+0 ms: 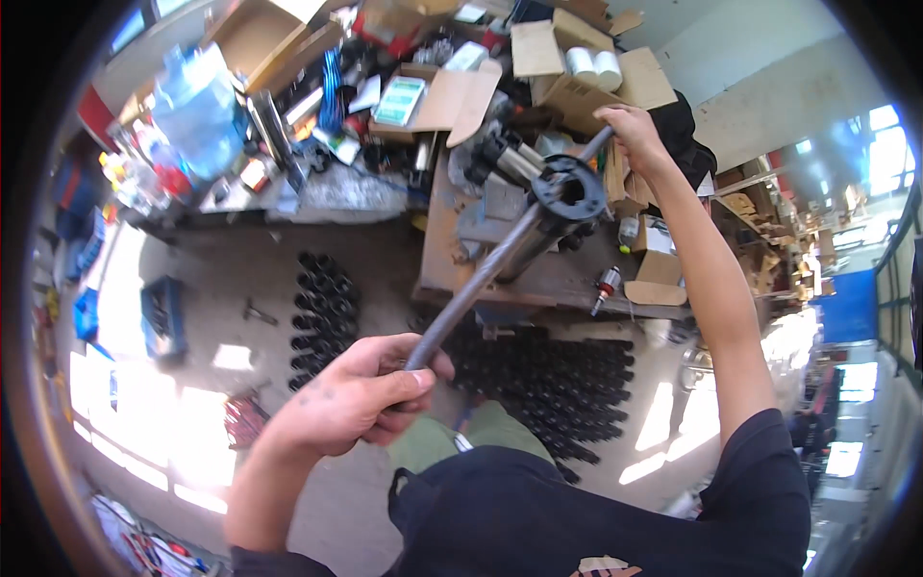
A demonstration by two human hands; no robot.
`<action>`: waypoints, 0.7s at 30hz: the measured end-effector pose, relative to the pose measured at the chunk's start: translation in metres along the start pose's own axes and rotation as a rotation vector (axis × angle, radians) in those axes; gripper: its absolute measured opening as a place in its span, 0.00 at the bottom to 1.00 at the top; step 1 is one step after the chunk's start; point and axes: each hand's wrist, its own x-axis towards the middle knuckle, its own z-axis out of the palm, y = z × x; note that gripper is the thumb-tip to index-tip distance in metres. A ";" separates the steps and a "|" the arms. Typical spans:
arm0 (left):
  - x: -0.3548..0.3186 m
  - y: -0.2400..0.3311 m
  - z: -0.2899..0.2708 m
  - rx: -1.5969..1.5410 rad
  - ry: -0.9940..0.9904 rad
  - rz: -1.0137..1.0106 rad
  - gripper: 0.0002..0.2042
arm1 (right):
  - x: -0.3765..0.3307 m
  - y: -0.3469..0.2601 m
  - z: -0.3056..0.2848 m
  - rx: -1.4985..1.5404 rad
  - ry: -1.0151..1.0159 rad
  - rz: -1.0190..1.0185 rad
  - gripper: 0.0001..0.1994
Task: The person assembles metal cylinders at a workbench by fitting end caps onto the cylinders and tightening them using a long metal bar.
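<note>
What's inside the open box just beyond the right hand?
Two white cylinders show inside the box. Its near side hides their lower parts; the bottom and anything else lower down cannot be seen.

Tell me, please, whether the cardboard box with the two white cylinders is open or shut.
The cardboard box is open: its flaps spread outward, and the two white cylinders show between them.

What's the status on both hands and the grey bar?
Left hand gripping near end of grey bar, right hand gripping far end. Bar crosses black ring-shaped fitting; through or behind, cannot tell. Open carton beside right hand.
</note>
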 end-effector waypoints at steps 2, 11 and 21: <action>0.021 -0.026 0.014 0.634 0.329 0.370 0.08 | 0.007 -0.024 0.006 -0.007 -0.036 -0.257 0.16; 0.129 -0.007 0.087 1.648 1.462 0.272 0.10 | 0.136 0.060 -0.069 -0.917 0.135 -0.888 0.21; 0.116 0.080 -0.047 2.113 1.256 0.774 0.19 | -0.173 0.088 -0.064 -0.840 0.766 -0.669 0.17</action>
